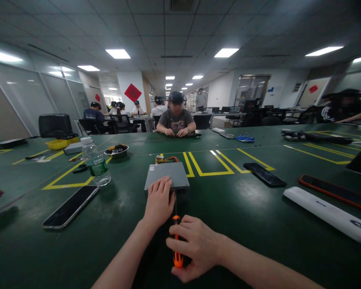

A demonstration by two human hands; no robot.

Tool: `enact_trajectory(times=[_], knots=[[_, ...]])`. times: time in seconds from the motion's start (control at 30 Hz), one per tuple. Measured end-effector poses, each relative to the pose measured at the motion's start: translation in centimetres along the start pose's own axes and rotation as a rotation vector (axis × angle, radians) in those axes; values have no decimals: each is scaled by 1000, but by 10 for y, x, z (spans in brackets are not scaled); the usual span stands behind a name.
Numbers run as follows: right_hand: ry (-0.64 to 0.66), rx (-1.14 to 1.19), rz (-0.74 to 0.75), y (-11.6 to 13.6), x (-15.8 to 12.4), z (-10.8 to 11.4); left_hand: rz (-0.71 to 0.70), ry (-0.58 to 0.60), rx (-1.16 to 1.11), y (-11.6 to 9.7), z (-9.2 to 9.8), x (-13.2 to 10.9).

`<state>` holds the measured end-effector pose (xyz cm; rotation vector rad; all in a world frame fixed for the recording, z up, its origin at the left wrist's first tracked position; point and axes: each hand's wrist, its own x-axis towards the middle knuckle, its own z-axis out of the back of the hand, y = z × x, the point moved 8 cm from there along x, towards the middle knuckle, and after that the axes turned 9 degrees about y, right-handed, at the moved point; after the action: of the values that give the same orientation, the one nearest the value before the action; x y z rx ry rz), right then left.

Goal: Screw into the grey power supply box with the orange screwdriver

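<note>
A grey metal computer power supply (168,172) lies on the green table in front of me, its bundle of coloured cables at the far side. My left hand (159,200) grips its near left part, fingers over the top and thumb down at the front face. An orange and black screwdriver (177,257) is held in my right hand (195,245), fingers wrapped around the handle. Its shaft points away from me toward the front face of the power supply, beside my left thumb. The tip is hidden, so contact with a screw cannot be made out.
On the left are a phone (70,206), a clear water bottle (96,162) and a metal bowl (116,151) of small parts. To the right lie another phone (264,174), a long white device (327,212) and an orange-edged item (337,192). A person (176,116) sits opposite.
</note>
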<state>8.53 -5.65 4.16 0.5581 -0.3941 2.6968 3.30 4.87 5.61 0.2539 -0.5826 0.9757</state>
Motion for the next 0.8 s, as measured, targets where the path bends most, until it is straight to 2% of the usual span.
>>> enact_trajectory(times=[0.2, 0.37, 0.57, 0.7, 0.8], knots=[[35, 95, -26, -5, -7, 6, 5, 11, -7, 0, -3, 0], [-12, 131, -41, -8, -11, 17, 32, 50, 27, 1, -5, 2], [-41, 119, -83, -6, -10, 13, 5, 61, 39, -1, -5, 1], [17, 151, -94, -6, -12, 10, -4, 51, 19, 1, -6, 0], [120, 176, -80, -6, -13, 8, -12, 50, 11, 2, -6, 0]])
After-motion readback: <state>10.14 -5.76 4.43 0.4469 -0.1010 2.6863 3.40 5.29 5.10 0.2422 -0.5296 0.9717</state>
